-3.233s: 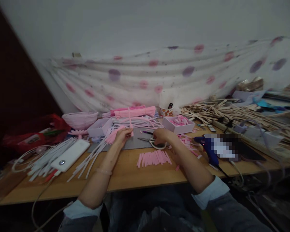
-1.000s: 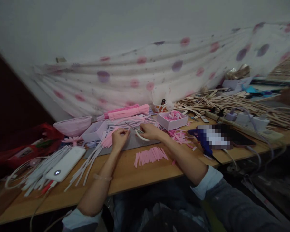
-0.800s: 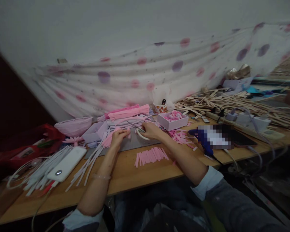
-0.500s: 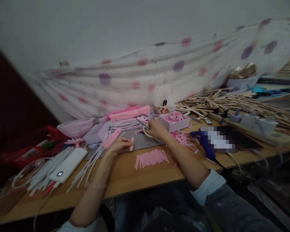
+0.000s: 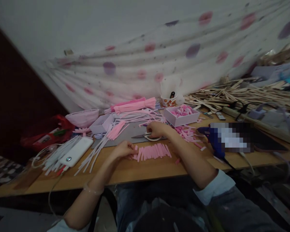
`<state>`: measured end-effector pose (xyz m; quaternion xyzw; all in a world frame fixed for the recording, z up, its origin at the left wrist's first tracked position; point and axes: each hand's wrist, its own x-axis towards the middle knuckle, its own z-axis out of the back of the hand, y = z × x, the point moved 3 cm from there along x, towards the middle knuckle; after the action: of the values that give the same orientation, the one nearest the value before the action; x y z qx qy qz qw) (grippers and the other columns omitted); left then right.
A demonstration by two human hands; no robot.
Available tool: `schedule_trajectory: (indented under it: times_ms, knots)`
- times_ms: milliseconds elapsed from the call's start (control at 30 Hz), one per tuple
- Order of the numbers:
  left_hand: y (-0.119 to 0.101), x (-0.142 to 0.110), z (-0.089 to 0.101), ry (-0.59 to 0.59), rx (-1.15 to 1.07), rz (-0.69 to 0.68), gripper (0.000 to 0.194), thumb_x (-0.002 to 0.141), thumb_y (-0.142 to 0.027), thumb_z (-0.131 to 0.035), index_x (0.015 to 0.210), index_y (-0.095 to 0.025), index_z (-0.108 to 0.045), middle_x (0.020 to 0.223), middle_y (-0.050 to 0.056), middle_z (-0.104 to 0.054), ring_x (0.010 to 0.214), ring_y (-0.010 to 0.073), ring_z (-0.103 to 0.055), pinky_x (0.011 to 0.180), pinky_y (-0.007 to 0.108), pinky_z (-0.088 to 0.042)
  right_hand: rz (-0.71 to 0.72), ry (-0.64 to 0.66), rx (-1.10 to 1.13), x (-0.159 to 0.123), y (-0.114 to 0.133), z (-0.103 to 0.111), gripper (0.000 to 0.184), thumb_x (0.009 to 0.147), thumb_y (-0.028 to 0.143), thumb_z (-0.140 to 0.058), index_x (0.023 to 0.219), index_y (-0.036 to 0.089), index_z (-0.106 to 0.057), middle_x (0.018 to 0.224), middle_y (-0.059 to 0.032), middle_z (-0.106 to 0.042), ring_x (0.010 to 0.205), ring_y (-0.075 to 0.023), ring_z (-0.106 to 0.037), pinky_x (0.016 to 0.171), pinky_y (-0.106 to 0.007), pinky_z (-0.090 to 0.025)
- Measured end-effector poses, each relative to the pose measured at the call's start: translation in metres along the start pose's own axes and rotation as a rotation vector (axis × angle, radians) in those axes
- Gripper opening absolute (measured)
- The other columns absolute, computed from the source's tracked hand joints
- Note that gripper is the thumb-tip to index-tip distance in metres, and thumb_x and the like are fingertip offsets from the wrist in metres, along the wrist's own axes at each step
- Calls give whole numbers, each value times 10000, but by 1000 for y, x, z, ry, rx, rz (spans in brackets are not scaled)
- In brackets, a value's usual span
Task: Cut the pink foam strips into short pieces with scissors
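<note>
My left hand (image 5: 124, 150) is closed in a pinch on a short pink strip (image 5: 135, 149), held at the left end of a row of similar cut pink strips (image 5: 154, 152) lying side by side on the table. My right hand (image 5: 157, 129) grips the scissors (image 5: 138, 136) by their pale handles. Their blades point left, low over the grey mat (image 5: 128, 130). Left of the mat's middle lies a bundle of longer pink strips (image 5: 116, 130), resting on white fuzzy stems (image 5: 96, 149).
A white box (image 5: 181, 120) of pink and white pieces stands behind my right hand, with loose pink pieces (image 5: 187, 133) in front. A white power bank (image 5: 76, 150) with cables lies left. A blue glue gun (image 5: 214, 143) lies right, and wooden sticks (image 5: 232, 96) are heaped behind.
My left hand has moved right and nearer, bringing the pink strip to the row's left end. My right hand has lowered the scissors toward the mat. The view has shifted slightly.
</note>
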<state>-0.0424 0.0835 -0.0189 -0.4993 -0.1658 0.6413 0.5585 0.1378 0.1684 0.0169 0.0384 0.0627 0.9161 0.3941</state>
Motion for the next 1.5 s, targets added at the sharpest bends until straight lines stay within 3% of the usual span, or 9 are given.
schedule_trajectory:
  times_ms: [167,300,433,633,767,867,1033,1333,1500]
  knots:
    - [0,-2,-2,39,-10,-18,314,535,-413,-719,594,-137,-582,490,-1,-597,473,116,-553,478,213,-413,-52,-25,47,-3,0,3,265,747,350,-574,837,167,-743,787,-78,-715,657,-166,-607,536,-228,-343]
    - [-2,-4,-3,68,41,-56,186,582,-309,-643,571,-140,-566,492,-6,-593,459,101,-545,454,191,-391,-44,-74,15,0,-2,2,201,696,245,-602,819,173,-744,793,-78,-715,690,-173,-608,558,-231,-337]
    - [-3,-5,-6,61,71,-90,104,602,-242,-577,578,-154,-526,455,-26,-558,423,91,-511,445,192,-398,6,-154,91,1,6,4,184,713,280,-612,794,162,-728,767,-62,-698,673,-149,-580,568,-217,-335]
    - [5,0,1,35,4,-89,172,712,-335,-526,720,-180,-455,526,-24,-561,437,117,-534,465,234,-417,168,103,367,-5,37,-3,218,705,304,-627,844,154,-702,630,7,-628,521,-86,-505,487,-179,-304]
    - [10,-9,15,-164,98,-330,190,808,-375,-416,784,-189,-449,585,-46,-497,480,100,-464,491,228,-371,141,198,339,-6,43,-7,257,682,333,-659,851,146,-707,621,-1,-622,517,-91,-512,483,-185,-304]
    - [12,-24,11,-238,321,-523,252,756,-417,-547,849,-186,-504,656,-46,-489,591,110,-448,546,225,-348,117,242,294,-5,43,-7,286,652,351,-697,842,138,-717,653,-14,-642,539,-98,-515,493,-189,-311]
    - [11,-36,-9,-182,525,-592,535,618,-442,-711,1072,-208,-552,797,-21,-572,713,151,-504,632,250,-366,118,291,292,-5,47,-9,263,662,281,-678,869,124,-715,687,-22,-666,566,-107,-529,505,-189,-327]
    - [17,-23,-7,-91,379,-603,445,648,-404,-703,1022,-188,-596,882,21,-616,805,172,-549,706,256,-419,157,271,260,-1,51,-14,227,680,217,-619,872,143,-714,713,-18,-683,586,-109,-547,504,-177,-333]
    - [20,-19,-9,-134,356,-585,511,606,-437,-732,1033,-193,-591,910,20,-618,834,185,-550,708,256,-421,159,270,290,-1,49,-14,214,669,195,-612,844,129,-716,704,-26,-679,580,-110,-538,497,-177,-333]
